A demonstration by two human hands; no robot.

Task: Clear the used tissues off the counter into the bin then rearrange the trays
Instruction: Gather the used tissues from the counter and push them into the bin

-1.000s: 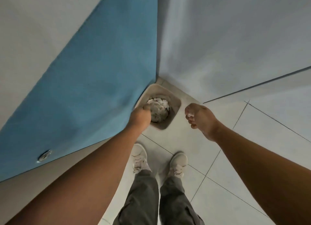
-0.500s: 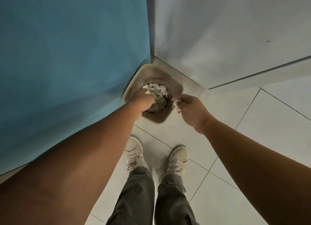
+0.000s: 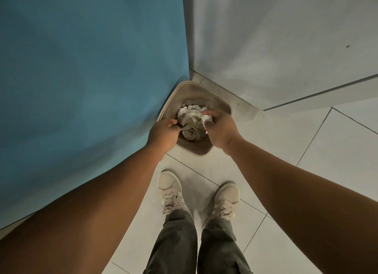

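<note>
A small beige bin (image 3: 201, 91) stands on the floor in the corner between a blue panel and a white wall. It holds a heap of crumpled white tissues (image 3: 191, 120). My left hand (image 3: 163, 131) hangs over the bin's left rim, its fingers curled round a strip of tissue. My right hand (image 3: 219, 128) is over the bin's right side and pinches a small white wad of tissue (image 3: 207, 118) above the heap. No counter or trays are in view.
The blue panel (image 3: 92, 69) fills the left side, close against the bin. A white wall (image 3: 276, 38) rises behind it. My two feet in pale shoes (image 3: 170, 189) stand on the white tiled floor (image 3: 327, 146) just before the bin.
My right hand has moved left from beside the bin to over its opening with the tissue wad. The left hand stays at the bin's left rim. The view has dropped closer to the bin.
</note>
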